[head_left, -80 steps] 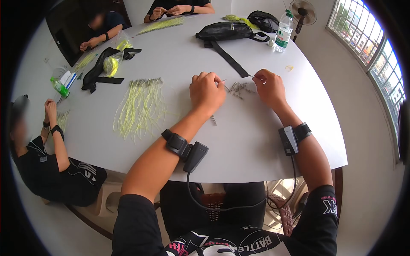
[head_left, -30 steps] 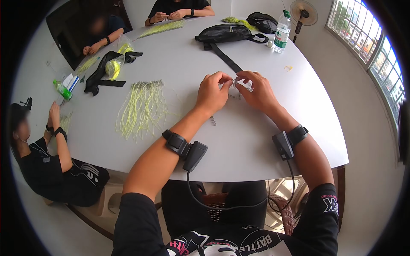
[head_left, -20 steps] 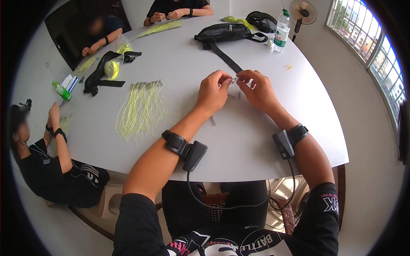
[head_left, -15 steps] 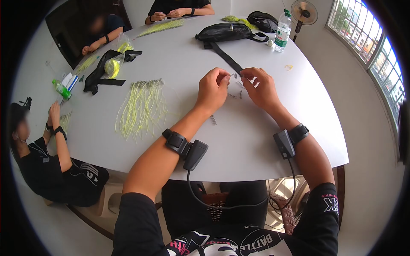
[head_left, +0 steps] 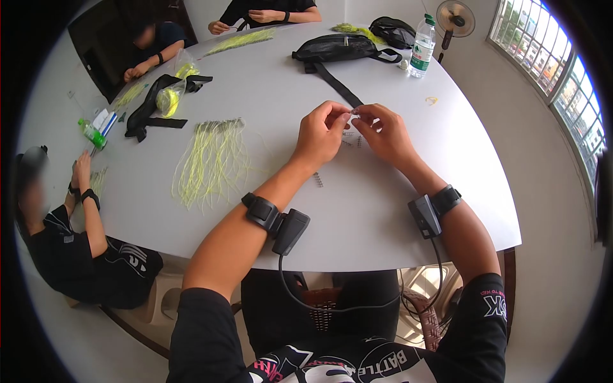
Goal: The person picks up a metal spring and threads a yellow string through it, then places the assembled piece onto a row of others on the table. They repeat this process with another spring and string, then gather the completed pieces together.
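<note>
My left hand (head_left: 322, 133) and my right hand (head_left: 386, 134) meet above the table, fingertips pinched together. Between them is a small shiny metal piece (head_left: 355, 114), too small and too covered to name; both hands appear to be on it. Several small spring-like metal coils (head_left: 348, 139) lie on the table just below and between the fingers. Another small coil (head_left: 319, 180) rests by my left wrist. Left of my left hand lies a bundle of yellow-green threads (head_left: 214, 159) with small metal pieces along its upper end.
The white table (head_left: 357, 217) also carries a black waist bag (head_left: 338, 48) with its strap, a water bottle (head_left: 422, 48), a yellow rubber band (head_left: 432, 101), a black strap bag (head_left: 150, 108) and a green bottle (head_left: 92, 133). Several people sit around it. A fan (head_left: 454, 19) stands behind.
My hands have come closer, so the fingertips now meet at the small metal piece. Across the table, a person's hands have moved apart.
</note>
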